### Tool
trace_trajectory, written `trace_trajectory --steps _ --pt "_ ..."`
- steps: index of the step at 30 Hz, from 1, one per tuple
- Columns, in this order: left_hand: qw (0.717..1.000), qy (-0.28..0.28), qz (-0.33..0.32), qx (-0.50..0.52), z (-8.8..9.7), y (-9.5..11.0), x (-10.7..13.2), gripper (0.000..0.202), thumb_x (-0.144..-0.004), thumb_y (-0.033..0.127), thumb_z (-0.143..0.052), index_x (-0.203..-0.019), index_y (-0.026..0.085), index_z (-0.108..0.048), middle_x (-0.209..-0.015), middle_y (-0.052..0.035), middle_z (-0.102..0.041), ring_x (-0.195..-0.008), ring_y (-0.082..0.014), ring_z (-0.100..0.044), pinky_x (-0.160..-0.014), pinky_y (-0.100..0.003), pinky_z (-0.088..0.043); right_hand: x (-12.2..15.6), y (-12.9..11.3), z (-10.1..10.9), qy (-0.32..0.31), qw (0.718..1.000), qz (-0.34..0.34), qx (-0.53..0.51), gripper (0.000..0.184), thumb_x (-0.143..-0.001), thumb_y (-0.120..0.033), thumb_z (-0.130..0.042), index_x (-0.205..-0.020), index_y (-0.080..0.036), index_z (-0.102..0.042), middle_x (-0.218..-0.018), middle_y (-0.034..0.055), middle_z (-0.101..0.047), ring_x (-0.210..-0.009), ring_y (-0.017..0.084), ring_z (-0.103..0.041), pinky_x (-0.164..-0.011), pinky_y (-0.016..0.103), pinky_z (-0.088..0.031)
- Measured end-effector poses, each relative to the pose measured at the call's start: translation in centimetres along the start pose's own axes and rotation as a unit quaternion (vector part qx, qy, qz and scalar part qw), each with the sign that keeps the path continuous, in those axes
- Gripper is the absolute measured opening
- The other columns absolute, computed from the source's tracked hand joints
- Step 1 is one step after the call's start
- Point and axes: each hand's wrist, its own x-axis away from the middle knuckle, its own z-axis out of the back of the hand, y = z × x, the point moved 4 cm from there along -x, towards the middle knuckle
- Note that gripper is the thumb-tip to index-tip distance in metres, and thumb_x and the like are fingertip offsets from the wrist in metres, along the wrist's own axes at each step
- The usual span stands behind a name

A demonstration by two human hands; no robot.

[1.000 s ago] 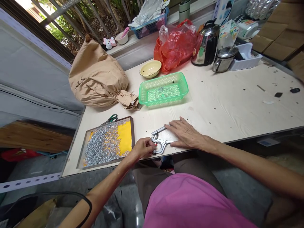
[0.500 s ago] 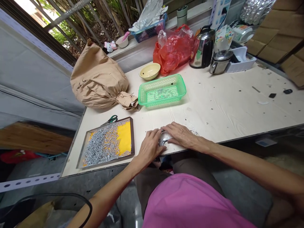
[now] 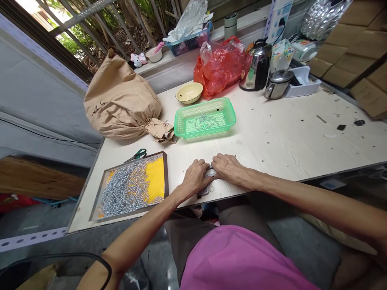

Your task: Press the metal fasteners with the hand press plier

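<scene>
My left hand point(image 3: 196, 175) is curled at the front of the table, fingers bent and thumb pointing inward. Facing it, my right hand point(image 3: 228, 168) is closed too, its fingertips almost meeting the left ones. Between them shows a small greyish, shiny piece point(image 3: 211, 172), pinched from both sides; its kind cannot be made out. Just below, near the table edge, lies another small grey object point(image 3: 204, 191), partly covered by my left hand. To the left, a shallow tray point(image 3: 166, 173) with a yellow bottom holds a heap of small silvery metal pins point(image 3: 121, 191).
Green-handled scissors point(image 3: 140, 153) lie behind the tray. A green plastic basket point(image 3: 205, 132) with a few pins stands ahead, near a yellow bowl point(image 3: 189, 93). Behind are a paper sack point(image 3: 121, 100), red plastic bag point(image 3: 219, 68), kettle point(image 3: 256, 66) and steel pot point(image 3: 278, 85).
Both hands have curled their fingers more tightly around the small piece, and the right has slid slightly. A grey object near the table edge has come into view. The camera has shifted slightly.
</scene>
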Motion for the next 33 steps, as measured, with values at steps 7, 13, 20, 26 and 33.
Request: trace_trajectory --steps 7,13,20,26,33 --pt "1.0 -0.002 0.003 0.022 0.2 -0.6 -0.8 0.016 -0.082 0.032 -0.059 -0.088 0.018 -0.066 -0.084 -0.0064 -0.057 -0.09 -0.0234 -0.051 -0.075 -0.033 -0.044 0.0 0.5 -0.3 -0.014 1.0 -0.007 -0.023 0.021 -0.09 -0.035 -0.054 -0.096 -0.016 -0.063 -0.092 0.0087 -0.062 -0.087 0.022 -0.056 -0.065 0.029 -0.038" --pt "0.996 0.082 0.021 0.028 -0.7 0.0 1.0 0.039 -0.083 0.026 -0.057 -0.121 0.019 -0.053 -0.123 -0.0118 -0.053 -0.115 -0.0272 -0.048 -0.094 -0.044 -0.044 0.1 1.6 0.9 0.024 0.999 0.018 -0.016 0.043 -0.079 -0.051 -0.064 -0.103 -0.016 -0.062 -0.101 0.0117 -0.059 -0.096 0.026 -0.051 -0.071 0.031 -0.041" --pt "0.987 0.123 -0.057 0.091 -4.4 4.4 4.3 0.038 -0.092 0.027 -0.045 -0.129 0.017 -0.045 -0.135 -0.0157 -0.05 -0.134 -0.0278 -0.037 -0.11 -0.05 -0.032 -1.6 4.5 0.1 0.057 0.998 -0.007 0.014 0.02 -0.093 -0.022 -0.046 -0.087 -0.017 -0.064 -0.092 0.0073 -0.062 -0.089 0.02 -0.052 -0.072 0.03 -0.034" --pt "0.982 0.138 -0.05 0.115 -4.2 5.4 4.7 0.041 -0.091 0.031 -0.049 -0.129 0.016 -0.045 -0.136 -0.0145 -0.049 -0.135 -0.0284 -0.035 -0.111 -0.05 -0.031 -4.0 2.3 1.7 0.068 0.996 0.005 0.065 0.015 -0.089 -0.02 -0.052 -0.087 -0.017 -0.066 -0.091 0.0083 -0.064 -0.09 0.022 -0.051 -0.07 0.031 -0.03" --pt "0.971 0.196 -0.069 0.115 -1.2 3.6 11.4 0.022 -0.093 0.022 -0.041 -0.096 0.016 -0.063 -0.087 -0.0073 -0.065 -0.089 -0.0182 -0.061 -0.083 -0.032 -0.051 -2.2 -6.4 -0.9 -0.039 0.956 0.29 -0.015 0.016 -0.087 -0.018 -0.054 -0.077 -0.022 -0.066 -0.086 0.0027 -0.062 -0.074 0.016 -0.051 -0.061 0.028 -0.028"
